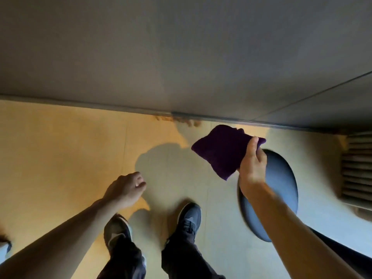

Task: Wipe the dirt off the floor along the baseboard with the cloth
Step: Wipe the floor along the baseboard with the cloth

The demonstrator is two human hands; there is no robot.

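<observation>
My right hand point(252, 166) pinches a folded dark purple cloth point(219, 150) by its right edge and holds it in the air above the floor, a little short of the wall. Brown dirt point(177, 119) lies in a crumbly patch on the floor right against the grey baseboard point(100, 102), just left of and beyond the cloth. My left hand point(125, 188) hangs lower and to the left, fingers loosely curled with nothing in them.
A round dark blue object point(281, 188) sits on the floor under my right arm. A slatted vent point(356, 168) is at the far right. My two dark shoes point(190, 218) stand on the pale floor below the dirt.
</observation>
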